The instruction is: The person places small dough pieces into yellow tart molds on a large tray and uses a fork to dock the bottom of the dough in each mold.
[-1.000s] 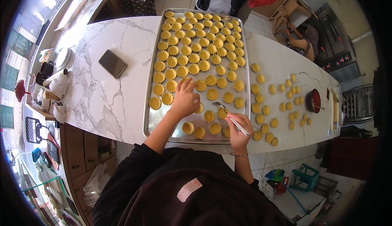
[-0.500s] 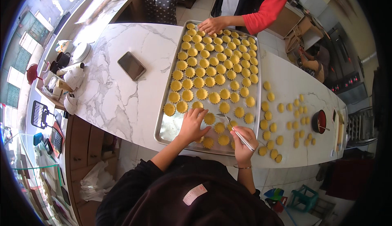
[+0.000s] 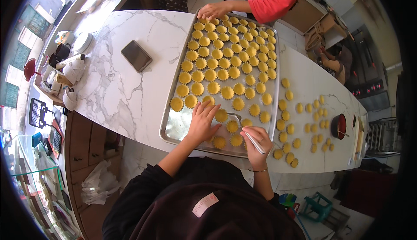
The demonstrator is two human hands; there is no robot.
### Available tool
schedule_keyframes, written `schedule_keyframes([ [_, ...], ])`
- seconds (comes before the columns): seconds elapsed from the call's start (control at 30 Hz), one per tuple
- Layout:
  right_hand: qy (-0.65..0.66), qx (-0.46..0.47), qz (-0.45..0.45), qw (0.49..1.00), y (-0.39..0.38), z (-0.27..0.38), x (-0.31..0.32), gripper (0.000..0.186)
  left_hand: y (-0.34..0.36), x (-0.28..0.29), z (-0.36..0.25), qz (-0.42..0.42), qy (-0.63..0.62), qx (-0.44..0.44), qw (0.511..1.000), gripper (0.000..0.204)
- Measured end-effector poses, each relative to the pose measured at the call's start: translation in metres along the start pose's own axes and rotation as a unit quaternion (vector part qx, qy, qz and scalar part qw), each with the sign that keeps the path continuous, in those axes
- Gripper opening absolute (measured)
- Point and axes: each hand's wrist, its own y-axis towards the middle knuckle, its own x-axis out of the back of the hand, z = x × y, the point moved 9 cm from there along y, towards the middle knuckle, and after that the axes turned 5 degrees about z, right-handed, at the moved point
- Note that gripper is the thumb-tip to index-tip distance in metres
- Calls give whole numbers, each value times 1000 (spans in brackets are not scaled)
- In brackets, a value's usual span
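Since the earlier frame the person's left hand (image 3: 203,123) has slid a little toward the near left part of the long silver metal baking tray (image 3: 173,129), while another person's hand (image 3: 213,11), on a red-sleeved arm, has come to rest on the tray's far edge. That left hand now lies spread, fingers fanned flat on the tray, fingertips just beside a round yellow fluted pastry shell (image 3: 221,116) in the near rows. The right hand (image 3: 255,142) is curled shut around a slim white-handled metal spatula (image 3: 245,129), whose thin blade points out over the tray toward the shells near the left hand's fingers. Rows of the same yellow shells (image 3: 226,57) fill most of the tray, leaving its near left corner bare and shiny. More loose shells (image 3: 299,123) sit scattered on the white marble counter (image 3: 117,92) to the right of the tray, and beyond them stands a small dark round pot with a red inside (image 3: 339,126). To the left of the tray, well apart from it, a dark rectangular phone (image 3: 136,56) lies flat on the counter.
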Motion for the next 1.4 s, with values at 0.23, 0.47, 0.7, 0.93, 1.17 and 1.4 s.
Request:
schedule_keyframes([
  [0.23, 10, 38, 91, 995, 4, 2, -35, 31, 3, -1, -2, -1, -17, -23, 1000, 75],
  [0.47, 2, 46, 107, 993, 6, 4, -44, 31, 5, 0, -2, 0, -24, -21, 999, 73],
  [0.7, -1, 52, 123, 991, 5, 4, -48, 34, 5, -2, 0, -1, -25, -16, 1000, 77],
  [0.93, 1, 55, 153, 987, 3, 6, -55, 29, 7, -2, -2, 23, -28, -20, 999, 73],
  [1.17, 4, 38, 113, 993, 6, 10, -42, 30, 6, -3, 2, 0, -31, -8, 999, 74],
  [1.4, 0, 59, 121, 991, 4, 12, -46, 31, 8, -5, 0, 26, -34, -12, 999, 74],
])
